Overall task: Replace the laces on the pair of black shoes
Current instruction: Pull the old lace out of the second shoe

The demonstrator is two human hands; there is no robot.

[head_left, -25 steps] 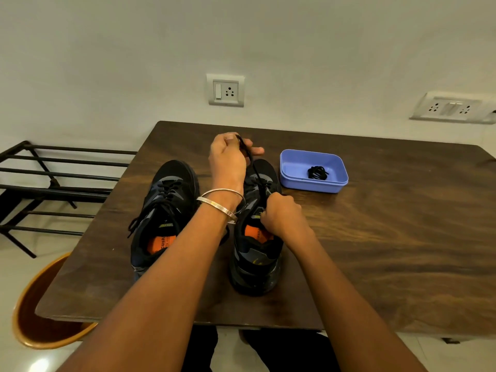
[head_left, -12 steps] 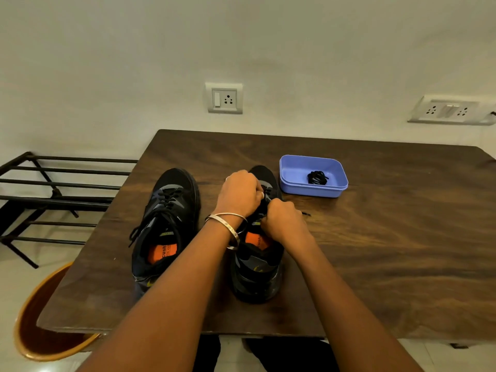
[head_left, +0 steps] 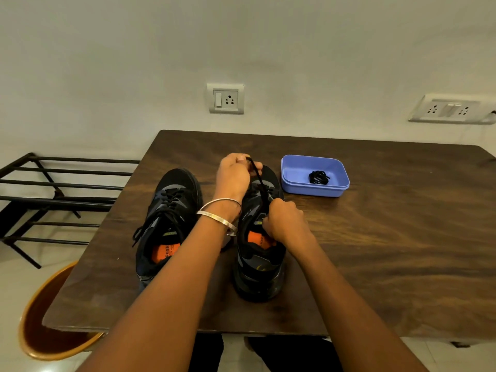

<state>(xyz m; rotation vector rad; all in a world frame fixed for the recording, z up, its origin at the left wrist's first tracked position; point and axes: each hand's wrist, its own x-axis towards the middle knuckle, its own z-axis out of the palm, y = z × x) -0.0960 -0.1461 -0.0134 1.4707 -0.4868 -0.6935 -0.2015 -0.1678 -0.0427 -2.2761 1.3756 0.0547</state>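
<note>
Both hands worked the lace on the right-hand black shoe, mid-counter.

Left hand (head_left: 234, 176) pinched the lace (head_left: 258, 181) taut above the toe of the right shoe (head_left: 259, 267); right hand (head_left: 283, 222) had its grip closed on the same lace at the tongue. Left shoe (head_left: 167, 224) stood just beside, laced, its heel near the counter's (head_left: 389, 251) front edge. Blue tray (head_left: 295, 171) with a coiled spare lace (head_left: 318, 177) sat just right of the toe. Bare counter lay to the right, toward its far edge. Rack (head_left: 53, 189) and orange stool (head_left: 35, 331) stood off the left edge.
</note>
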